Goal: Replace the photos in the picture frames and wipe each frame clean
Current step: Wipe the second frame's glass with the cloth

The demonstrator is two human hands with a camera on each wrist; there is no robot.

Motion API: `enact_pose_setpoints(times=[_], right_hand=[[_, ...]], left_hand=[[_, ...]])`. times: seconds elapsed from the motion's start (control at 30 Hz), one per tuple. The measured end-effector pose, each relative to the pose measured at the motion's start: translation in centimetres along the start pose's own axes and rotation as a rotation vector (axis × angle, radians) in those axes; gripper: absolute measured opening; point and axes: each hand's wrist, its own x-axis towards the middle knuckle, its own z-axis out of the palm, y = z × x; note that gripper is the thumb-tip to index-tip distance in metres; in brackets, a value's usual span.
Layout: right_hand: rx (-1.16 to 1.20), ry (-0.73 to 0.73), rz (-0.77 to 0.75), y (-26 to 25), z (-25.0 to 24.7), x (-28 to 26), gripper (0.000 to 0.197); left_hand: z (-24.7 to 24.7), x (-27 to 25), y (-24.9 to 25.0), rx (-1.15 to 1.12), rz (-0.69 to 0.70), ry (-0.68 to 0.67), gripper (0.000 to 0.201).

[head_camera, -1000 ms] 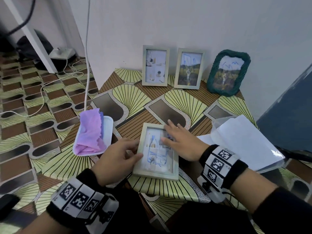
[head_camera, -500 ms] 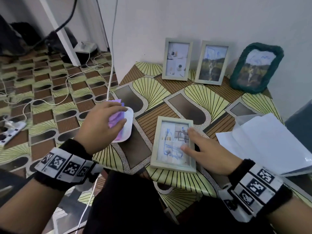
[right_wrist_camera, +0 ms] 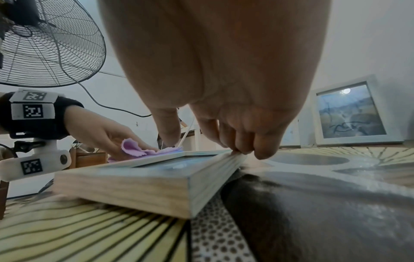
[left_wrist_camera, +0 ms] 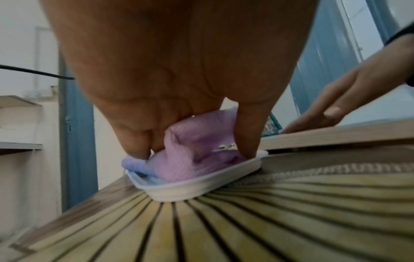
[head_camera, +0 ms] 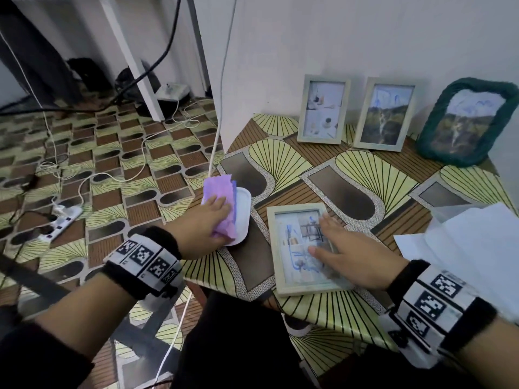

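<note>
Holding purple cloth (head_camera: 219, 209): white tray (head_camera: 243, 214), left hand (head_camera: 202, 223) gripping.

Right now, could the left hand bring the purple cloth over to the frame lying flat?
Probably yes: the left hand already grips the purple cloth, nothing lies between, though the right hand covers part of the flat frame.

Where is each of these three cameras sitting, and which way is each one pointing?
Head: worn on the head, looking down at the table; both forearms, left hand, right hand.
Left wrist: low under the palm, facing the purple cloth in the white tray; own fingers.
Right wrist: low at table height, facing the flat frame; own fingers.
Shared: both wrist views show the cloth and the other hand.
</note>
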Motion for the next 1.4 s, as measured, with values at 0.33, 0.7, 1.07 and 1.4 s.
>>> enact_pose_setpoints(times=[0.33,0.7,1.07,1.4], right_hand=[[0.195,0.047,-0.025,2.0,-0.2,0.2,0.075],[0.517,0.089,-0.084,4.3,0.6,-0.5,0.087],[0.617,0.144,-0.143,5.0,0.3,-2.6,0.028],[0.584,0.378,-0.103,4.7,0.0,-4.3,0.026]], left_hand=[[-0.5,1.3,-0.4,0.093,-0.005,-0.048,0.061],[-2.3,-0.8,1.4,-0.328,0.009,0.418,0.029],[-0.6,-2.8,11.8,-0.443,0.362,0.389,0.058],[4.2,-1.2,14.2,0.079,0.448,-0.055,0.09]])
